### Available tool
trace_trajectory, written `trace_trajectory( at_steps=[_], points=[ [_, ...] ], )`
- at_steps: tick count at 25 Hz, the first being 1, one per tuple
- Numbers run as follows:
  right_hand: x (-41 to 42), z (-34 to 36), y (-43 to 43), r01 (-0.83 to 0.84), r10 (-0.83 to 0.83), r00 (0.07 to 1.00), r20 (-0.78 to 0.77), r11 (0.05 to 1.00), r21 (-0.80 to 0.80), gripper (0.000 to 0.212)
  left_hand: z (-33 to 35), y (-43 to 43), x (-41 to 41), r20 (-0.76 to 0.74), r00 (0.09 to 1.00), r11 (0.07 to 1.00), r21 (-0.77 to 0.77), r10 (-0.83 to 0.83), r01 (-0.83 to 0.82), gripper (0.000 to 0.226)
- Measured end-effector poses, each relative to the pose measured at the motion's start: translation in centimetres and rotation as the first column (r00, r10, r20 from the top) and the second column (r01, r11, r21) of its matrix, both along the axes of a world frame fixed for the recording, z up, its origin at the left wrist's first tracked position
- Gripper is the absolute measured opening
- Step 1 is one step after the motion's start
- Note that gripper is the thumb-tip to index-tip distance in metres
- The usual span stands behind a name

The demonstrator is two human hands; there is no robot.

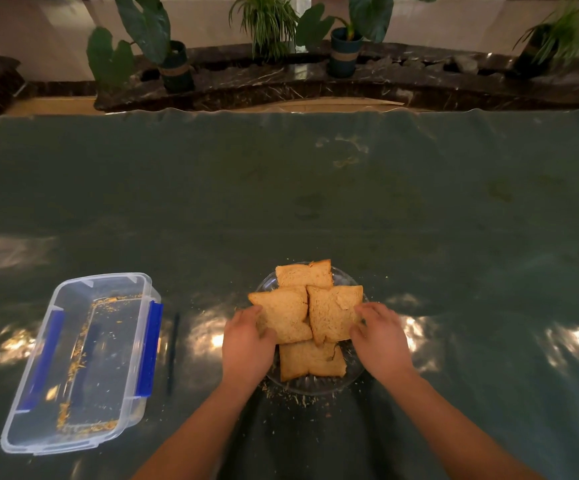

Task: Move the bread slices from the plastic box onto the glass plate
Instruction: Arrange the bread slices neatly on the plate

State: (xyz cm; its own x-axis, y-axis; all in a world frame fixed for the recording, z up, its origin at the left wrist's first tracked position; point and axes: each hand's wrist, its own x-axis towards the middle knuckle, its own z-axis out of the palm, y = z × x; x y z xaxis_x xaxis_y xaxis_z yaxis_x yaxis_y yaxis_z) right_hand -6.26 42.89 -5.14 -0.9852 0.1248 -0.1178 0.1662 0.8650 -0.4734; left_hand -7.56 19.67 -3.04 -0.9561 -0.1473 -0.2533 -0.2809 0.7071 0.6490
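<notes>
1. Hands came nearest in my view: my left hand (pixel 247 344) lay on the near-left edge of the left bread slice (pixel 283 318), fingers curled loosely against its crust, and my right hand (pixel 380 337) touched the right edge of the right slice (pixel 333 311), fingers half spread; neither hand had anything lifted clear, and I could not tell whether either actually pinched its slice
2. Bread was all on the glass plate (pixel 315 388): a near slice (pixel 310 362) lay under the two middle ones, and a far slice (pixel 304 274) lay tucked beneath them at the back, four overlapping in a loose cross
3. I judged the slices light, soft and crumbly, since crumbs (pixel 291 396) lay scattered beside the plate's near rim; a torn patch showed on two of them, so a squeeze would have broken more off. The place to take hold was the crust edges, with flat fingers under a corner
4. To the left, well apart, the plastic box (pixel 84 362) stood open and held only crumbs, so I reckoned the move was done but for tidying
5. Farther off, the green tablecloth (pixel 281 188) ran back to potted plants (pixel 267 26)
</notes>
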Motion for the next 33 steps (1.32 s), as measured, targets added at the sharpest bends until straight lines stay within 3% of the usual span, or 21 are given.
trace_trajectory(
  at_steps=[5,8,11,15,20,24,29,33],
  points=[
    [-0.5,0.4,0.6,0.009,-0.008,0.997,-0.071,1.000,0.001,0.036,-0.5,-0.4,0.3,-0.022,1.000,1.000,0.013,0.004,-0.004,0.053],
    [-3.8,1.7,-0.4,-0.130,0.141,0.975,-0.174,0.989,0.076,0.042,0.0,0.1,-1.7,-0.100,0.993,0.996,-0.074,-0.058,0.050,0.058],
    [-8.0,2.5,-2.3,-0.296,0.306,0.950,-0.059,0.945,0.137,0.051,0.5,1.4,-4.8,-0.024,0.980,0.971,-0.139,-0.197,0.192,0.067],
    [-10.7,1.6,-3.0,-0.428,0.404,0.902,0.153,0.880,0.203,0.054,0.1,1.9,-6.6,0.106,0.968,0.952,-0.186,-0.227,0.243,0.072],
    [-9.7,0.6,-2.3,-0.417,0.409,0.909,0.080,0.881,0.225,0.047,-0.9,1.5,-6.7,0.106,0.938,0.907,-0.239,-0.330,0.346,0.076],
    [-9.4,0.6,-2.0,-0.406,0.400,0.914,0.073,0.885,0.229,0.046,-0.9,1.6,-6.3,0.079,0.950,0.931,-0.189,-0.303,0.313,0.075],
    [-9.6,0.7,-1.5,-0.422,0.412,0.907,0.088,0.892,0.164,0.052,-0.6,1.1,-5.2,-0.001,0.991,0.990,-0.035,-0.133,0.133,0.074],
    [-8.7,0.5,-0.3,-0.232,0.231,0.973,0.011,0.972,0.035,0.046,-0.4,0.3,-3.4,-0.009,1.000,0.999,0.054,-0.008,0.008,0.070]
  ],
)
